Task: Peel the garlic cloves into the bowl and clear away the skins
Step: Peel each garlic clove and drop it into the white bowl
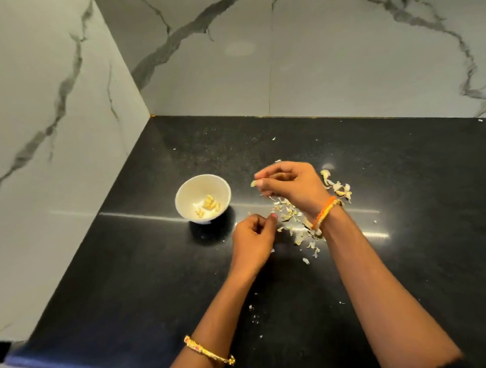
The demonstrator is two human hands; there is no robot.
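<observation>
A small white bowl (pixel 188 189) stands on the black counter and holds several peeled garlic cloves (pixel 209 206). Just right of the bowl, my right hand (pixel 291 189) is raised and pinches a pale garlic clove (pixel 253 183) at its fingertips. My left hand (pixel 252 237) hovers lower, in front of the bowl, with its fingers curled; whether it holds anything I cannot tell. A scatter of papery skins (pixel 292 222) lies under and behind my right wrist. A few unpeeled cloves (pixel 338 187) lie to the right of that hand.
The black counter (pixel 420 225) meets marble walls at the back and left, forming a corner. Its front-left edge (pixel 75 366) runs diagonally. Small skin flakes (pixel 254 317) dot the counter between my forearms and near the back right.
</observation>
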